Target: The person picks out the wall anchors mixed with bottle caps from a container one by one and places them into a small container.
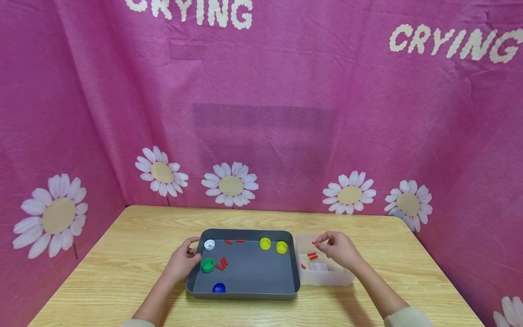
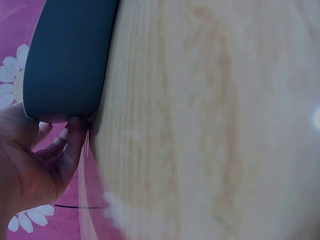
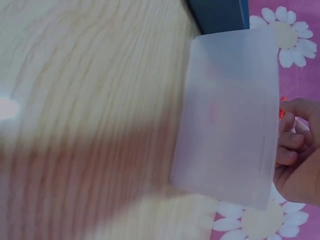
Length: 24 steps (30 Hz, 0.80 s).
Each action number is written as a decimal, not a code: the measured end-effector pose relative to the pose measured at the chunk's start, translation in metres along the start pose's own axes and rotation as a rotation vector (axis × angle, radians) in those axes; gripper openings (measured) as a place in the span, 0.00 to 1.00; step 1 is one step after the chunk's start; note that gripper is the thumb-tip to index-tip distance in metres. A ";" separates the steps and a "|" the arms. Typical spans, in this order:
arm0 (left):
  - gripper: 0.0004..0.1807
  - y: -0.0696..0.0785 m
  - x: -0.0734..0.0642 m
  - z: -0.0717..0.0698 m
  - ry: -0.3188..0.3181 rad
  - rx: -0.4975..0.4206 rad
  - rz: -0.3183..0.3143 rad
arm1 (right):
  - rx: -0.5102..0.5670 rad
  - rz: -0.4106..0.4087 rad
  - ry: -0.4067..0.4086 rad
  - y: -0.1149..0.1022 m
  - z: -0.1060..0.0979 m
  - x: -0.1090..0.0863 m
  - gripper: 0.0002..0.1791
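My left hand [image 1: 182, 261] grips the left wall of a dark grey tray [image 1: 253, 296], fingers and thumb at its outer side in the left wrist view. Over a translucent plastic bin [image 1: 327, 278], my right hand [image 1: 338, 250] pinches a short red stick [image 1: 314, 243] between thumb and fingertip. A few more red sticks [image 1: 313, 257] lie in the bin beneath it. Inside the tray are a white bottle cap [image 1: 209, 245], a green cap [image 1: 208, 265], a blue cap [image 1: 219, 288] and two yellow caps [image 1: 265, 244]. Several loose red sticks [image 1: 224, 262] lie near the green cap and along the far wall.
The bin stands right against the tray's right side on a wooden table [image 1: 122, 254]. A pink cloth [image 1: 261, 136] with daisies hangs behind the table and along both sides. A small pale square [image 1: 318, 267] shows in the bin's near part.
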<state>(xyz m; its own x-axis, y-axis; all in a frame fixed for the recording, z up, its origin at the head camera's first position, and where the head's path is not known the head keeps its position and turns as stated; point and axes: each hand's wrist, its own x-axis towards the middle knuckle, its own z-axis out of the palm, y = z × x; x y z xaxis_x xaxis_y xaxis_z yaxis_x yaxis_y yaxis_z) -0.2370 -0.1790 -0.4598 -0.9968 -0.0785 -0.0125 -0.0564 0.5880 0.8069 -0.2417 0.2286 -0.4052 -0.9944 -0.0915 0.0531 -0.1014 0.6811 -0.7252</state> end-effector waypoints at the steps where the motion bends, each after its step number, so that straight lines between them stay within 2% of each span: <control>1: 0.26 0.000 0.000 0.000 -0.001 0.000 -0.001 | 0.000 -0.002 -0.005 0.002 0.000 0.000 0.08; 8: 0.27 0.000 0.001 0.000 -0.001 0.004 -0.022 | -0.017 0.001 -0.024 0.014 0.000 -0.001 0.06; 24: 0.27 -0.001 0.001 0.000 0.004 0.011 0.004 | -0.040 -0.049 -0.060 0.021 0.002 -0.001 0.04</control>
<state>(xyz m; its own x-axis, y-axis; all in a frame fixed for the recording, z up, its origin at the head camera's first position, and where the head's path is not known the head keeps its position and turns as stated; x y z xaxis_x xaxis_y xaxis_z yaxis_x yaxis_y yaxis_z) -0.2376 -0.1797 -0.4610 -0.9968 -0.0792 -0.0065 -0.0527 0.5975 0.8001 -0.2428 0.2418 -0.4218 -0.9847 -0.1682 0.0457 -0.1523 0.7030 -0.6947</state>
